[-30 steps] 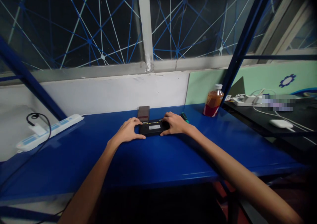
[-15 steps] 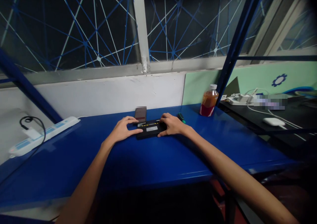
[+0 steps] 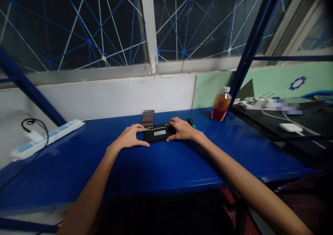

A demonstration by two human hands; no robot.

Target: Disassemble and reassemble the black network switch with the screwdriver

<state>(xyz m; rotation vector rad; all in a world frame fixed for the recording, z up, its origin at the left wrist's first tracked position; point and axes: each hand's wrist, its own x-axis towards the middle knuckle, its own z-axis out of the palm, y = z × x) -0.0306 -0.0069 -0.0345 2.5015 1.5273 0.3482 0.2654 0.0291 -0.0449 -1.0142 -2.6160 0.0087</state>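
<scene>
A flat black rectangular case (image 3: 159, 133) lies on the blue table, with a white label on top and a yellow dashed strip along its far side. My left hand (image 3: 128, 135) spans its left end, fingers at the far corner and thumb along the near corner. Around the right end, my right hand (image 3: 179, 129) is closed, its fingers over the far side and its thumb at the near edge. Just behind the case is a dark phone-like slab (image 3: 148, 118). A green and black tool handle (image 3: 191, 122) rests beyond my right hand, partly hidden.
The blue table (image 3: 161, 169) runs along a white wall under windows. A white power strip (image 3: 49, 139) with a black cable lies at the left. A drink bottle (image 3: 221, 104) stands at the back right, near a blue post. White cables and a charger (image 3: 290, 128) occupy the black table.
My left thumb has slid from the top of the case down to its near-left edge. My right hand keeps its grip. The camera view has shifted slightly.
</scene>
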